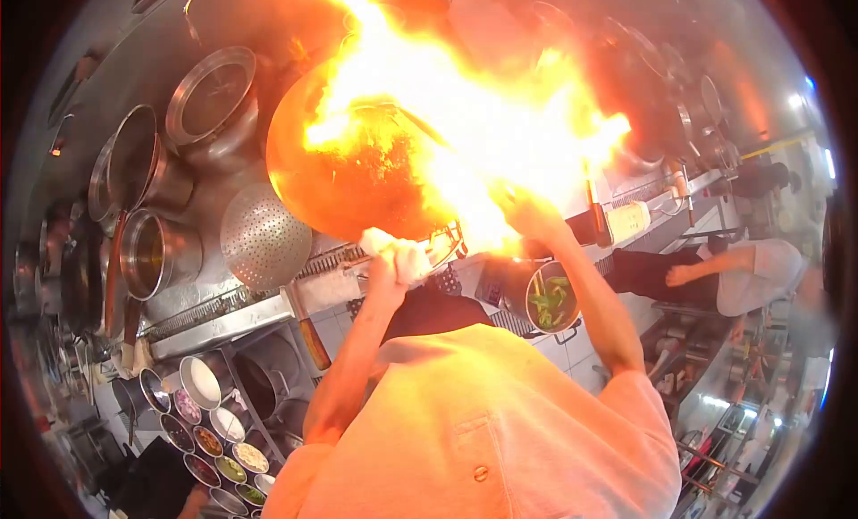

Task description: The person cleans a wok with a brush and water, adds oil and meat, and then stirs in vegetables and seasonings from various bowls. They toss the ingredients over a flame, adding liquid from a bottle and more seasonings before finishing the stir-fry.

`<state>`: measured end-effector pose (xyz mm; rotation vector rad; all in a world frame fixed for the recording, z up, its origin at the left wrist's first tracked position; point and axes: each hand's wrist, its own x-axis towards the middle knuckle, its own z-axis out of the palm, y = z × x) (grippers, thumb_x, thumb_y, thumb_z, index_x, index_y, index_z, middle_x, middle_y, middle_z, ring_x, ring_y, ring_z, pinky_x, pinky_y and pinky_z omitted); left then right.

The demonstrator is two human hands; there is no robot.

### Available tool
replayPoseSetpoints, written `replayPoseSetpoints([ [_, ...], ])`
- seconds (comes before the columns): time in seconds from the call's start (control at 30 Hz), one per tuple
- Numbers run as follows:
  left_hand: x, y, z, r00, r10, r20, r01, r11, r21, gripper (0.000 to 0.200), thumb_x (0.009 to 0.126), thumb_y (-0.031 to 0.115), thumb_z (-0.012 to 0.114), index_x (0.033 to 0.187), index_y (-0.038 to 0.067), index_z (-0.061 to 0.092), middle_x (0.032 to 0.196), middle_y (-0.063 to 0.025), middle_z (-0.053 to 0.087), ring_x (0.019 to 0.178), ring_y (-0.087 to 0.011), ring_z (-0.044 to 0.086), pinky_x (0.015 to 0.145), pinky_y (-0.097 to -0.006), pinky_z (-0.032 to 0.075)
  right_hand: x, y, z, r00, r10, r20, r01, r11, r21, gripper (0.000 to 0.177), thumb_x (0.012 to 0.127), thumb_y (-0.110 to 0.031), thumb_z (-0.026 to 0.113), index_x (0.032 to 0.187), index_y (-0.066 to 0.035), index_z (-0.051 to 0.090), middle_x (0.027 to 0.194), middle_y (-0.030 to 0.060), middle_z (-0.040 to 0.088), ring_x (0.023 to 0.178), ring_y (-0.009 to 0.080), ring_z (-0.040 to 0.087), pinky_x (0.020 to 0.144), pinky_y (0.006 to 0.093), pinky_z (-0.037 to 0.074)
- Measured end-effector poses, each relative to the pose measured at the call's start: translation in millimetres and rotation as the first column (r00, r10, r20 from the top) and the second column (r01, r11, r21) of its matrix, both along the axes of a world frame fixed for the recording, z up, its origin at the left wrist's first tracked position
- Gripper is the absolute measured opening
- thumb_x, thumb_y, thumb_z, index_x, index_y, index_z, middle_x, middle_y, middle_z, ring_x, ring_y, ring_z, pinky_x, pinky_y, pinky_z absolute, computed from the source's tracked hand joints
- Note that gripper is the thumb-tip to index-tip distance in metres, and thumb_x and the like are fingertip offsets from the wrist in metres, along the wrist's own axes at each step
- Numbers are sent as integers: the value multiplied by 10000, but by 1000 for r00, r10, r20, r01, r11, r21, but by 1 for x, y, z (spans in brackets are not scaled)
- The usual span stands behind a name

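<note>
A large wok (313, 175) stands tilted over the stove, with tall bright flames (483, 108) across its inside and right side. My left hand (391, 273) is closed on a folded white cloth (409, 260) at the wok's near edge; whatever part of the wok lies under the cloth is hidden. My right hand (532, 217) is closed beside the flames, its fingers partly washed out by glare. A long shaft, seemingly of a ladle (420, 126), runs from the wok toward this hand. The food in the wok is blurred by fire.
Left of the wok are a perforated strainer (266, 238), a metal pot (152, 255) and a wooden-handled tool (308, 331). Ingredient bowls (204, 382) stand at lower left. A pot of green vegetables (552, 297) is below my right forearm. Another person (751, 273) is at the right.
</note>
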<state>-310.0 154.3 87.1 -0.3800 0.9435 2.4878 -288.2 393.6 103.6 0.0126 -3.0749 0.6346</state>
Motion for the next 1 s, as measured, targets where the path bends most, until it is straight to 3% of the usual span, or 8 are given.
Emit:
replayPoseSetpoints([
  [0.1, -48, -14, 1, 948, -118, 294, 112, 993, 35, 78, 873, 183, 529, 830, 121, 549, 770, -32, 593, 668, -182, 601, 596, -333, 522, 60, -29, 35, 947, -280, 156, 320, 809, -493, 399, 915, -200, 525, 1282, -43, 515, 687, 121, 589, 594, 237, 583, 549, 390, 451],
  [0.2, -68, -26, 12, 946, -322, 29, 313, 935, 169, 99, 861, 196, 535, 869, 102, 565, 782, -40, 602, 689, -190, 609, 595, -352, 511, 85, -45, 33, 869, -321, 378, 495, 530, -688, 367, 953, -198, 490, 1277, -24, 487, 595, 15, 504, 466, 106, 486, 424, 277, 384],
  [0.3, -37, -10, 6, 975, -95, 202, 147, 955, -258, 80, 841, 145, 564, 872, 76, 538, 741, -25, 557, 619, -162, 576, 586, -315, 504, 83, -64, 22, 823, -377, 425, 548, 333, -767, 219, 978, -226, 453, 1103, -54, 510, 564, -6, 468, 402, 73, 425, 345, 238, 337],
  [0.4, 2, 1, 10, 983, -20, -183, -88, 822, -563, 136, 789, 83, 586, 906, 47, 526, 754, -24, 553, 639, -152, 574, 605, -313, 504, 50, -79, -1, 758, -435, 485, 564, 65, -823, 183, 980, -252, 459, 1024, -83, 514, 589, 9, 470, 416, 80, 423, 360, 233, 369],
  [0.53, 7, -7, 3, 962, -7, -273, -178, 742, -646, 127, 743, 50, 595, 855, 30, 538, 744, -34, 573, 614, -151, 586, 557, -293, 504, 29, -112, -2, 763, -127, 634, 536, -426, -729, 228, 966, -326, 506, 1095, -138, 511, 597, -11, 429, 447, 72, 374, 393, 219, 317],
  [0.67, -4, -44, 4, 984, -162, 71, 177, 893, -414, 85, 810, 108, 561, 777, 32, 582, 727, -60, 611, 596, -156, 603, 543, -307, 506, 37, -116, -5, 791, 98, 604, 545, -561, -623, 277, 982, -358, 462, 1132, -126, 489, 608, -13, 409, 455, 73, 347, 417, 237, 303],
  [0.83, 25, -62, -16, 941, -214, 260, 233, 971, -46, 107, 845, 128, 563, 823, 28, 593, 763, -73, 620, 658, -173, 617, 568, -327, 528, 107, -113, -8, 744, 322, 585, 568, -767, -300, 358, 988, -393, 426, 1272, -178, 471, 599, -37, 364, 441, 50, 295, 392, 213, 245],
  [1.0, 33, -53, -25, 943, -192, 271, 206, 978, -27, 112, 868, 139, 552, 854, 38, 599, 791, -65, 626, 714, -164, 622, 646, -319, 529, 149, -124, 11, 713, 312, 628, 533, -823, -196, 399, 998, -367, 407, 1340, -168, 456, 606, -28, 366, 404, 39, 287, 344, 207, 228],
])
